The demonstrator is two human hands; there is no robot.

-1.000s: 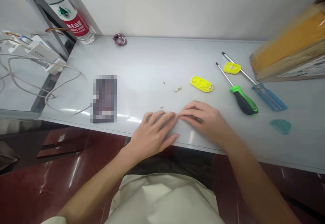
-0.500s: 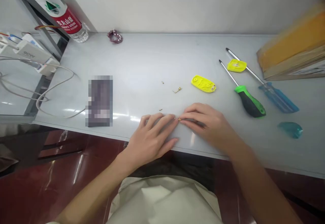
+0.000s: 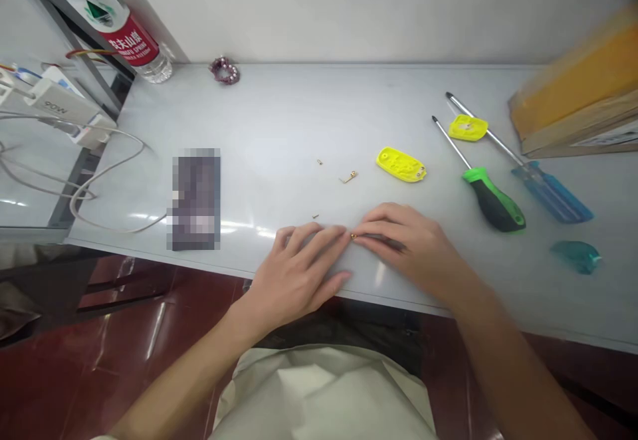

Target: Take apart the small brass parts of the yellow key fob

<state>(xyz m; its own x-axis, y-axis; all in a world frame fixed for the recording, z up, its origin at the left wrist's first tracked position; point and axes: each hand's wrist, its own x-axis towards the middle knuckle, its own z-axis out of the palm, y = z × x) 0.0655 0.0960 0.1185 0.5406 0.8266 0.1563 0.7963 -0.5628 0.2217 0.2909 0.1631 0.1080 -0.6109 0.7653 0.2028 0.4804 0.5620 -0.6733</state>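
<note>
Near the front edge of the grey table, my right hand (image 3: 409, 244) pinches a tiny brass-coloured piece (image 3: 353, 236) between thumb and fingertips. My left hand (image 3: 294, 274) rests palm down on the tabletop, its fingers apart and one fingertip against the same small piece. Just beyond my left fingers lies a tiny screw (image 3: 315, 217). Farther back are another small metal part (image 3: 319, 162) and a thin part with a bent wire (image 3: 350, 175). A yellow plastic shell (image 3: 401, 165) lies beyond my right hand, its inner side up.
On the right are a green-black screwdriver (image 3: 498, 204), a blue screwdriver (image 3: 555, 194) with a yellow piece (image 3: 468, 128) on its shaft, a teal piece (image 3: 577, 256) and a box (image 3: 578, 88). Leftward are a blurred-out dark rectangle (image 3: 197, 201), cable, bottle (image 3: 129, 38) and beaded band (image 3: 224, 70).
The view has shifted very slightly. My left fingertip has moved a little closer to the brass-coloured piece; my right hand keeps its pinch.
</note>
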